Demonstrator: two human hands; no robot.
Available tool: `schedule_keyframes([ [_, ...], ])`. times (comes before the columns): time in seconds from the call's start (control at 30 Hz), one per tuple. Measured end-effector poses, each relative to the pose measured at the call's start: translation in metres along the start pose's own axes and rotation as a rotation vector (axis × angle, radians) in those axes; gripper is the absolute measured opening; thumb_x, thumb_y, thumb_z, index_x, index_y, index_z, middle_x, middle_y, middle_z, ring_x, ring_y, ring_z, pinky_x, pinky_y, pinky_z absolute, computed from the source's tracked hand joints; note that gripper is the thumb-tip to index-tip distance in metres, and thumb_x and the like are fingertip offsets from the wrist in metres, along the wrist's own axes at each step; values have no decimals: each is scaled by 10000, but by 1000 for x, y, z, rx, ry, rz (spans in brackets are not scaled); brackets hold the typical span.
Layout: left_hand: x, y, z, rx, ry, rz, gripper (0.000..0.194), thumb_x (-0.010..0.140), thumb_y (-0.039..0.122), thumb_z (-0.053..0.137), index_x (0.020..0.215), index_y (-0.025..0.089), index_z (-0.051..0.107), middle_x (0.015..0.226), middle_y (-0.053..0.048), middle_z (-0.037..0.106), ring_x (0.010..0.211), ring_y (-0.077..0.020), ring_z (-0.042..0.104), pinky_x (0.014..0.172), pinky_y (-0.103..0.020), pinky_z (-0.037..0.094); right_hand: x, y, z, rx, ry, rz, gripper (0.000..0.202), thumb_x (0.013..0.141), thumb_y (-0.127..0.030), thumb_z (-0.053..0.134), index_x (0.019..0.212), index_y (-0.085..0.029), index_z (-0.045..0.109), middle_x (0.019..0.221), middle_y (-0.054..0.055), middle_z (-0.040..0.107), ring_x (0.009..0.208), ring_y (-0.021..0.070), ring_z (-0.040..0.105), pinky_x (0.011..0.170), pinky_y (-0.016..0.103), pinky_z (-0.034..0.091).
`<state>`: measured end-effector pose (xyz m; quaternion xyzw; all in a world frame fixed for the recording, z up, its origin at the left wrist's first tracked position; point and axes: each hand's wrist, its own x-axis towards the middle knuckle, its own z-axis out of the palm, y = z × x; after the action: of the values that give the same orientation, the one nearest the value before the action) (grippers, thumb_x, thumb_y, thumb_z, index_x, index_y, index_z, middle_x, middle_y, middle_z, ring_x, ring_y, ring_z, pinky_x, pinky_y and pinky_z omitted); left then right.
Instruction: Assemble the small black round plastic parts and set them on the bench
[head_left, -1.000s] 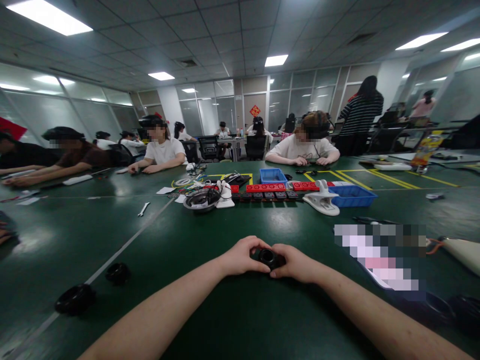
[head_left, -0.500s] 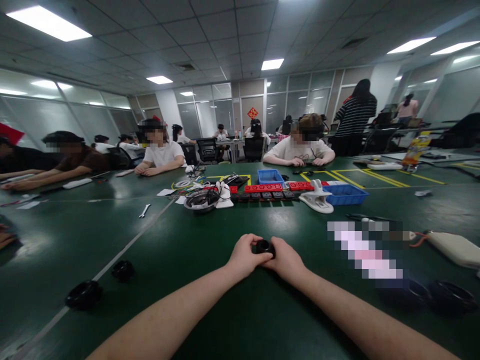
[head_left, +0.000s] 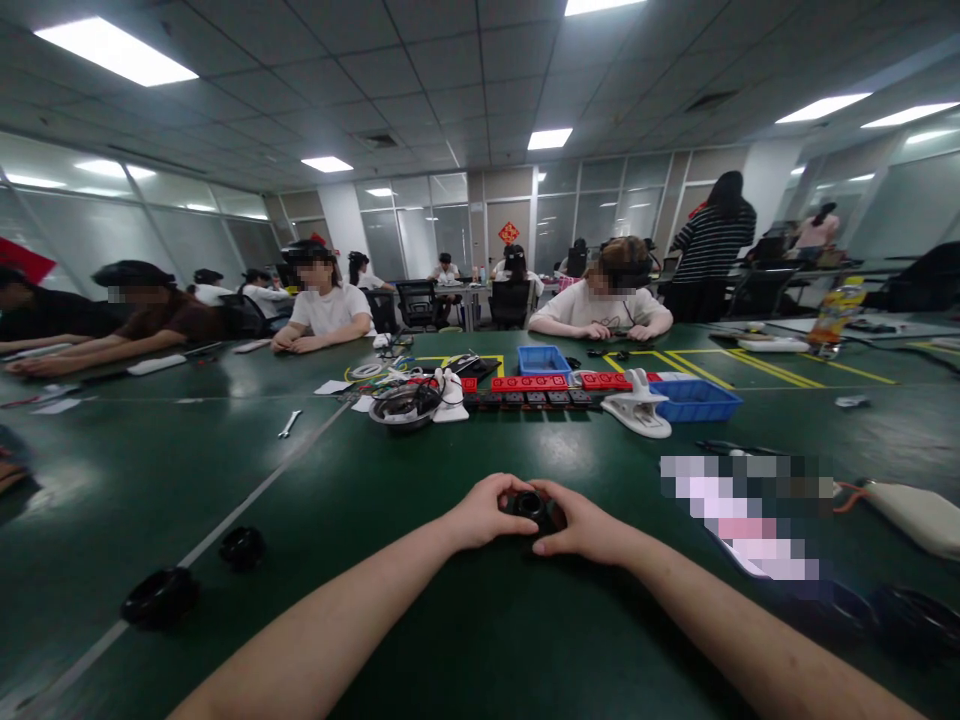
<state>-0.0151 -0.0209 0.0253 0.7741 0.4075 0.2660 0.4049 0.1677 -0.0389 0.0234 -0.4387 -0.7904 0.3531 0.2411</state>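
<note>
Both hands meet at the middle of the green table (head_left: pixel 480 620). My left hand (head_left: pixel 480 515) and my right hand (head_left: pixel 581 525) grip a small black round part (head_left: pixel 530 505) between their fingers, just above the tabletop. Only the part's ring-shaped top shows; my fingers cover the rest of it.
Two black round parts (head_left: pixel 159 597) (head_left: pixel 241 546) lie at the near left, more black rings (head_left: pixel 911 610) at the near right. Ahead are a metal bowl (head_left: pixel 405 405), red strips (head_left: pixel 529 383), a white clamp (head_left: pixel 639 410) and blue bins (head_left: pixel 697 398). Several people sit across the table.
My hands lifted the black part slightly half a second ago, then lowered it back toward the table. The view shifted a little.
</note>
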Motion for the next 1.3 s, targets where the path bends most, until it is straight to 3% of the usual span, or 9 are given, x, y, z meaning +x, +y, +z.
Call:
schedule_keyframes([
  [0.13, 5, -3, -8, -92, -154, 23, 486, 542, 256, 690, 996, 168, 542, 862, -22, 536, 724, -124, 481, 636, -238, 372, 1, -2, -6, 4, -117, 25, 527, 557, -257, 675, 1043, -170, 489, 940, 29, 544, 787, 166, 507, 682, 266, 388],
  [0.23, 5, -2, -11, -102, -199, 38, 476, 553, 247, 683, 1006, 190, 548, 904, -22, 530, 751, -128, 484, 657, -243, 373, 4, -3, -9, 36, -182, 40, 371, 599, -225, 633, 949, -153, 533, 829, 7, 550, 709, 141, 501, 618, 236, 386],
  [0.67, 5, -6, -9, -84, -170, 47, 465, 559, 259, 681, 1001, 209, 547, 862, -10, 507, 694, -109, 465, 610, -228, 363, 6, 0, -9, -36, -162, 24, 250, 616, -229, 616, 849, -159, 553, 765, -8, 519, 671, 131, 482, 585, 226, 367],
  [1.3, 6, -5, -7, -88, -160, 41, 477, 545, 270, 686, 995, 194, 552, 850, -13, 507, 692, -108, 465, 617, -228, 366, 7, 3, -7, -29, -141, 39, 303, 598, -224, 630, 882, -157, 547, 759, -6, 554, 670, 138, 499, 573, 222, 363],
])
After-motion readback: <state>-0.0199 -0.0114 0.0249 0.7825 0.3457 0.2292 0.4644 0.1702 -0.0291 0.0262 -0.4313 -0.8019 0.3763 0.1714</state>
